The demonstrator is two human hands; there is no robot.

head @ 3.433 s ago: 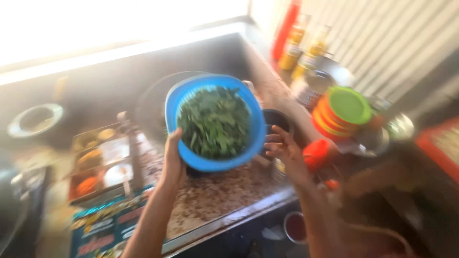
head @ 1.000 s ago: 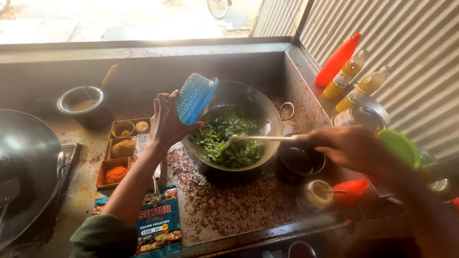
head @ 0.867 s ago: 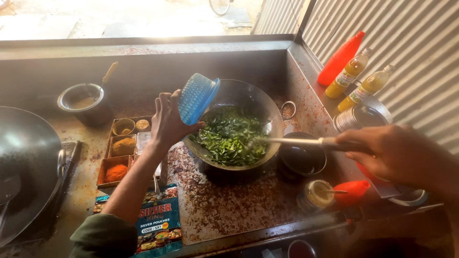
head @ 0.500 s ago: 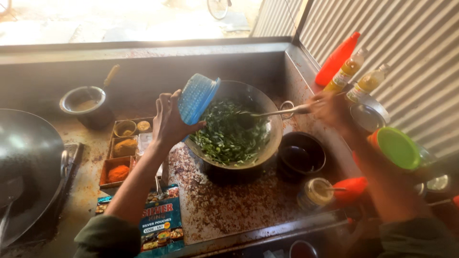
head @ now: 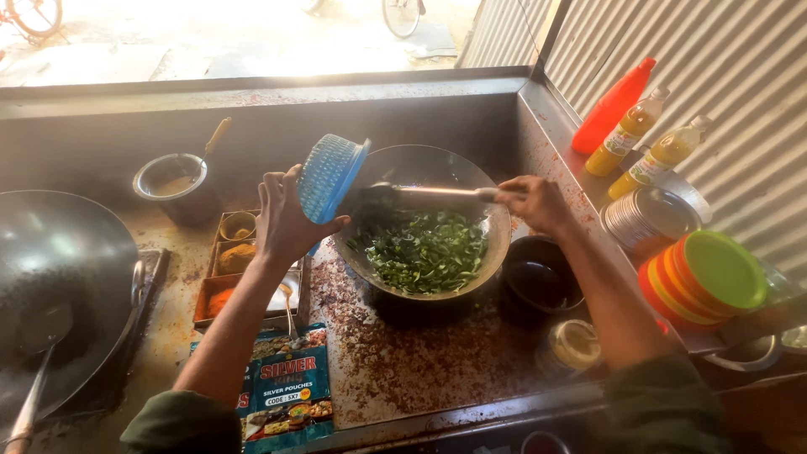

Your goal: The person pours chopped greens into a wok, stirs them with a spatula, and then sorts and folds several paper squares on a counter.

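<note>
A blue strainer (head: 330,178) is being gripped upended at the wok (head: 496,244) rim by the left hand (head: 284,220) while a ladle (head: 420,193) is being clasped over the greens (head: 424,250) by the right hand (head: 535,202), so leaves are probably being risked over the rim onto the worktop (head: 395,361).

We note a blue, grid-perforated colander (head: 330,177) in the left hand's (head: 284,220) fingers; dark green leaves (head: 424,250) below the right hand's (head: 538,203) fingertips, in a grey-black wok (head: 496,244); beyond them, one red bottle (head: 612,105), two yellow bottles (head: 647,147); orange and green plates (head: 706,277).
</note>
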